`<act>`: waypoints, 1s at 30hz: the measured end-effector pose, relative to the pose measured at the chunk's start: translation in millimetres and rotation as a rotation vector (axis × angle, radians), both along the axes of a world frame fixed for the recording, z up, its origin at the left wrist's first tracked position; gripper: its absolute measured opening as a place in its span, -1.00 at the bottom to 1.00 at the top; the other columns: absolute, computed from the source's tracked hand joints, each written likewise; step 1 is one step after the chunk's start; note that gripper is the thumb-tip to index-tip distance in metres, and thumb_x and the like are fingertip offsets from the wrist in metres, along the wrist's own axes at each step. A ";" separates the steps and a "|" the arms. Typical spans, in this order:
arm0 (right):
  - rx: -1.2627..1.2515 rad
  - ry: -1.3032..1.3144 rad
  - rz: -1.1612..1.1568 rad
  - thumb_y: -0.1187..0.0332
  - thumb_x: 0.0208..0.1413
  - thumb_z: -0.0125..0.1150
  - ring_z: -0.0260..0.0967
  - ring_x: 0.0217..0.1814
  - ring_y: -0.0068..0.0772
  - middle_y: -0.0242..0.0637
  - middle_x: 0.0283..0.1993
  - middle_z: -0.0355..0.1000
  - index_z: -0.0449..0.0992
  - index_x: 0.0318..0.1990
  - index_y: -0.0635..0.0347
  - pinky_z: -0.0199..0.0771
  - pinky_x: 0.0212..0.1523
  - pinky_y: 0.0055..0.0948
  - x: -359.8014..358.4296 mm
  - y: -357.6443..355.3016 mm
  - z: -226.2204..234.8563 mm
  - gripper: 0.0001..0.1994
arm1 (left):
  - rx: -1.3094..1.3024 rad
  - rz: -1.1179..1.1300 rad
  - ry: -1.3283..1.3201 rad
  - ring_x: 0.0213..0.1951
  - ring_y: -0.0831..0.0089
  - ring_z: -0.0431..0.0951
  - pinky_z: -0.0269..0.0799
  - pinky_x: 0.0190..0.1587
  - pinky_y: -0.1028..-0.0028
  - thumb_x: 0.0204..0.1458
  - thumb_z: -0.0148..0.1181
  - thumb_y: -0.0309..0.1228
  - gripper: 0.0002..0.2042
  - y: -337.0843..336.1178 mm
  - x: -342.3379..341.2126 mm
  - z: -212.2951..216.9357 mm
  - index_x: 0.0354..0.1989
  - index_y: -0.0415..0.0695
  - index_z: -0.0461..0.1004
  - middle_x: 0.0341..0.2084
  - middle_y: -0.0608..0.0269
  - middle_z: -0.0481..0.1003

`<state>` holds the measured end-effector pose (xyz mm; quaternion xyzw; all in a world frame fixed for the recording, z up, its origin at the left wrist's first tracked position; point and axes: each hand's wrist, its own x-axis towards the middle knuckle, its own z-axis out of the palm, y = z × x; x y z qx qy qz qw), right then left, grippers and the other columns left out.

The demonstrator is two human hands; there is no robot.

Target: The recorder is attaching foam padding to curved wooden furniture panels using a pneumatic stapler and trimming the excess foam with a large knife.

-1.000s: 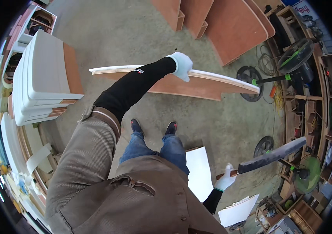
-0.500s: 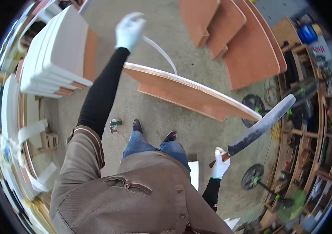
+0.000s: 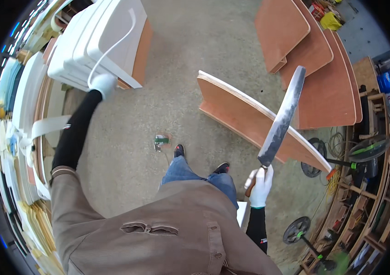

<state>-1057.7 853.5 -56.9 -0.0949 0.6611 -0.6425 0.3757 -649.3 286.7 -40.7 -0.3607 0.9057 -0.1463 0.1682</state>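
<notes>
now, closest to you, your gloved right hand (image 3: 261, 187) is wrapped around the handle of a long knife (image 3: 283, 117), its blade pointing away from you. on the floor (image 3: 172, 103), a small green-and-silver tool (image 3: 161, 142) lies just beside your left shoe (image 3: 179, 151). your gloved left hand (image 3: 103, 86), a bit blurred, grips a thin white strip (image 3: 112, 47) that arcs up in front of stacked white panels (image 3: 117, 34) toward the floor's left edge; you can't tell whether they touch. beyond the knife, a white-edged wooden panel (image 3: 236, 112) stands on the floor, right of centre. farther off, brown boards (image 3: 325, 101) lean toward the floor's far right corner.
</notes>
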 end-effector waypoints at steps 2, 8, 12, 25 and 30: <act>-0.032 0.077 -0.011 0.30 0.38 -0.03 0.32 -0.57 -0.51 -0.28 -0.36 0.38 0.28 0.16 0.17 0.40 -0.62 -0.49 32.8 -27.8 -9.2 -0.71 | 0.268 0.104 -0.230 -0.15 0.04 0.66 0.56 -0.09 0.12 -0.10 0.34 0.18 -0.47 47.1 -105.1 21.0 -0.23 -0.07 0.69 -0.24 0.08 0.66; -0.075 -0.256 -0.043 0.21 0.46 -0.23 0.31 -0.58 -0.58 -0.28 -0.34 0.40 -0.13 0.56 -0.07 0.42 -0.64 -0.52 121.6 -136.8 3.3 -0.43 | 0.478 -0.133 0.254 -0.16 0.04 0.63 0.52 -0.07 0.12 0.22 0.04 0.13 -0.51 30.3 -208.2 -44.3 -0.14 -0.07 0.65 -0.25 0.06 0.62; 0.029 -0.304 -0.030 0.23 0.42 -0.21 0.34 -0.57 -0.58 -0.30 -0.35 0.41 -0.06 0.56 -0.11 0.41 -0.64 -0.53 154.0 -164.8 -3.0 -0.42 | 0.689 -0.358 0.580 -0.01 0.08 0.57 0.49 0.05 0.19 0.16 0.20 -0.11 -0.64 39.3 -273.1 -49.9 0.06 0.02 0.57 -0.03 0.12 0.54; 0.116 -0.353 -0.057 0.23 0.41 -0.16 0.32 -0.59 -0.61 -0.33 -0.39 0.41 0.02 0.54 -0.11 0.39 -0.65 -0.54 183.9 -166.6 -7.8 -0.43 | 0.884 -0.403 0.534 -0.04 0.11 0.60 0.48 0.06 0.24 0.15 0.17 -0.19 -0.72 30.1 -320.6 -60.0 -0.08 -0.03 0.65 -0.12 0.08 0.63; 0.115 -0.379 -0.064 0.23 0.41 -0.15 0.31 -0.59 -0.60 -0.34 -0.39 0.40 0.03 0.54 -0.11 0.39 -0.64 -0.55 184.0 -168.8 -8.9 -0.43 | 0.912 -0.384 0.532 -0.11 0.07 0.62 0.50 0.00 0.22 0.12 0.15 -0.19 -0.72 33.4 -326.2 -54.8 -0.12 -0.04 0.65 -0.20 0.06 0.64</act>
